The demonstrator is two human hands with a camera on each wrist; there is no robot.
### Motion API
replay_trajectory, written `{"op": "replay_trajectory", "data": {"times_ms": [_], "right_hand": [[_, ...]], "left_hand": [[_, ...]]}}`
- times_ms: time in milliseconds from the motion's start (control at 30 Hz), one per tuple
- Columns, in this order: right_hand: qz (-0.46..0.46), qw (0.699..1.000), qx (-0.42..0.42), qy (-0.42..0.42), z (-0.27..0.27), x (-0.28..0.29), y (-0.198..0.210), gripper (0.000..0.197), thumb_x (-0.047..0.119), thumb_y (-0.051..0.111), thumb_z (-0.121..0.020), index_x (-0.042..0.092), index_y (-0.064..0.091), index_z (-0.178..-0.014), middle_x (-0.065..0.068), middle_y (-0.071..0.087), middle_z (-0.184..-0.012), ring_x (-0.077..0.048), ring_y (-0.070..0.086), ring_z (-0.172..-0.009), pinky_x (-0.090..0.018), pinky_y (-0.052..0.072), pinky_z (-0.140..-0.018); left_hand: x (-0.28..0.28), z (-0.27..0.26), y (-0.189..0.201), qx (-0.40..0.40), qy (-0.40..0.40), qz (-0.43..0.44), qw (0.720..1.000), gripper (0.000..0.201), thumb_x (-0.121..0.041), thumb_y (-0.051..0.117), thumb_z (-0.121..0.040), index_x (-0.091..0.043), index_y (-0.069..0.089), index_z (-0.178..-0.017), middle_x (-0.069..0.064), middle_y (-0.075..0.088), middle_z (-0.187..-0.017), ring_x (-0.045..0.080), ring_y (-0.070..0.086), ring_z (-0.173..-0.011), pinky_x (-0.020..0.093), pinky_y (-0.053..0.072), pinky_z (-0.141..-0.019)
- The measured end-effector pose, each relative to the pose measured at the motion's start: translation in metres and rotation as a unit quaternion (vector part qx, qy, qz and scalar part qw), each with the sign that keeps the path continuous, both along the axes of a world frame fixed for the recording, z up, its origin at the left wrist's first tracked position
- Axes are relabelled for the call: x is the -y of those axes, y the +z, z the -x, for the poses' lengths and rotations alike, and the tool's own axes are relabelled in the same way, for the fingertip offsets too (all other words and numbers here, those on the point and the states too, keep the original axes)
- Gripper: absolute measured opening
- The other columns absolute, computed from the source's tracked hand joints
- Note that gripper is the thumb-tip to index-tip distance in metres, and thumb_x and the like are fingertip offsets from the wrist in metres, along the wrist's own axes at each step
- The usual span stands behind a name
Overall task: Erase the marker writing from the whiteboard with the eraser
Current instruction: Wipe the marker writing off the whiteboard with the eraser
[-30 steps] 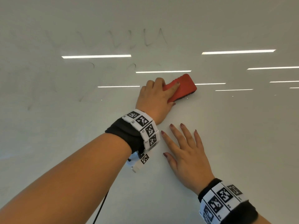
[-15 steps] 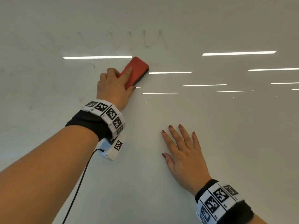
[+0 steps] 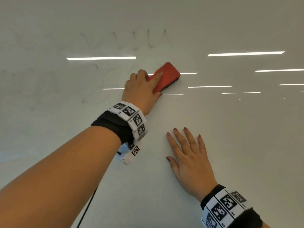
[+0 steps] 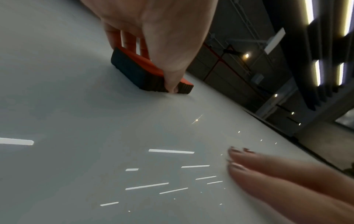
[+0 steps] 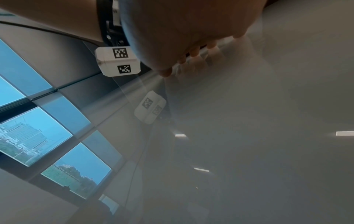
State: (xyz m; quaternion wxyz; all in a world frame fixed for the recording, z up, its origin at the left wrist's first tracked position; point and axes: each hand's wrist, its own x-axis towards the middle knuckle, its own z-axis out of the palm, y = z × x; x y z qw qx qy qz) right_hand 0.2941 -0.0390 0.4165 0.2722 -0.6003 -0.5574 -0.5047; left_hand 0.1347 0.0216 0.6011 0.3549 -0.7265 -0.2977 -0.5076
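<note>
From the head cam, the left hand (image 3: 141, 89) grips the red eraser (image 3: 166, 76) flat on the whiteboard (image 3: 246, 145), just under the faint leftover writing (image 3: 131, 40); the right hand (image 3: 189, 158) lies flat, fingers spread, probably bracing. Left wrist cam: thumb and fingers pinch the eraser's sides. Right wrist cam: straight fingertips (image 5: 193, 53) touching the board.

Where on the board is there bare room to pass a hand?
Bare whiteboard lies right of the eraser and right hand, and below the left hand's forearm. It is crowded between the two hands and at the faint writing above.
</note>
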Motion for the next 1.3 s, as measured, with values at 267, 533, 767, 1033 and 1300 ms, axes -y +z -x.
{"op": "replay_trajectory", "data": {"times_ms": [267,533,767,1033,1300], "right_hand": [[0.0,1.0,-0.004,-0.002,0.002,0.002,0.0,0.059,0.043,0.031,-0.094,0.021,0.029,-0.149,-0.002,0.026,-0.155,-0.027,0.018,-0.144,-0.052,0.018,-0.111],[0.0,1.0,-0.015,-0.001,0.006,0.001,-0.001,0.06,0.041,0.032,-0.093,0.021,0.029,-0.149,-0.003,0.028,-0.154,-0.027,0.018,-0.144,-0.051,0.016,-0.111],[-0.016,0.999,-0.029,0.006,0.011,-0.002,-0.004,0.059,0.038,0.033,-0.092,0.02,0.03,-0.148,-0.005,0.029,-0.154,-0.028,0.018,-0.143,-0.053,0.016,-0.111],[-0.015,0.999,-0.042,0.01,0.037,-0.008,-0.005,0.06,0.038,0.033,-0.091,0.021,0.029,-0.149,-0.005,0.031,-0.153,-0.03,0.021,-0.143,-0.057,0.016,-0.11],[0.008,0.999,-0.032,0.002,0.071,-0.028,0.007,0.06,0.04,0.031,-0.092,0.02,0.029,-0.148,-0.004,0.027,-0.155,-0.027,0.019,-0.144,-0.053,0.016,-0.11]], "left_hand": [[-0.026,0.061,0.023,0.109,0.038,0.065,0.991,0.065,-0.049,0.049,-0.09,-0.029,0.024,-0.146,0.017,0.038,-0.123,0.036,0.04,-0.108,0.043,0.038,-0.088],[0.005,0.003,0.025,0.047,0.028,0.065,0.996,0.063,-0.046,0.048,-0.091,-0.034,0.02,-0.146,0.013,0.035,-0.127,0.034,0.036,-0.112,0.042,0.037,-0.083],[0.006,0.0,-0.022,-0.066,0.023,-0.003,0.998,0.064,-0.047,0.048,-0.091,-0.035,0.02,-0.146,0.009,0.038,-0.126,0.029,0.039,-0.108,0.04,0.038,-0.087],[-0.028,0.08,-0.017,0.036,0.031,0.058,0.997,0.065,-0.045,0.052,-0.09,-0.035,0.023,-0.146,0.013,0.039,-0.127,0.033,0.04,-0.109,0.043,0.038,-0.089],[-0.043,0.089,0.005,0.033,0.003,0.05,0.998,0.063,-0.036,0.05,-0.093,-0.029,0.021,-0.148,0.017,0.036,-0.127,0.034,0.04,-0.109,0.042,0.039,-0.091]]}}
